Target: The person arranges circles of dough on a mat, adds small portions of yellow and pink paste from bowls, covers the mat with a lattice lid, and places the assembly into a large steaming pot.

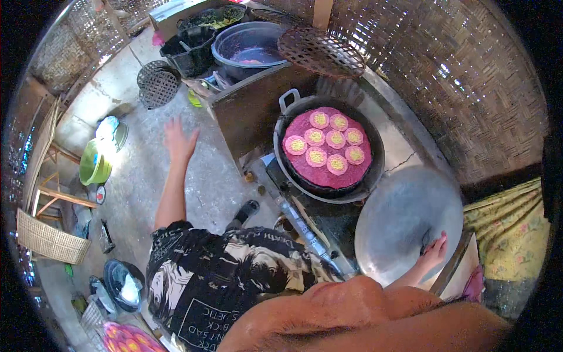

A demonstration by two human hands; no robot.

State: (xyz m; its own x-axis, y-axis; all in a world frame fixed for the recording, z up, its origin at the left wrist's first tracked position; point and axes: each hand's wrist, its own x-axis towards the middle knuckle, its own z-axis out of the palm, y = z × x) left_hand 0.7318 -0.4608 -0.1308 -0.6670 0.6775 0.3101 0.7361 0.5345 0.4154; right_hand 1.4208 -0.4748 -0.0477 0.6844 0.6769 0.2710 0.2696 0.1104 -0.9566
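Note:
My right hand (434,250) grips the dark handle of a large round metal lid (391,215), which is tilted beside a wide metal pan (378,149). Inside the pan lies a pink layer (354,174); its material is unclear. Several round pink pieces with yellow centres, such as one piece (316,156), rest spaced out on it. My left hand (180,138) is held out over the concrete floor, fingers spread, with nothing in it. The pan sits on a dark stove (343,226), mostly hidden beneath it.
A brown panel (264,114) stands along the pan's far left side. Behind it are a blue basin (220,44) and a woven rack (321,52). Woven strainers (160,88) lie on the floor (132,167). At left are a green tub (94,163) and a wooden chair (53,237).

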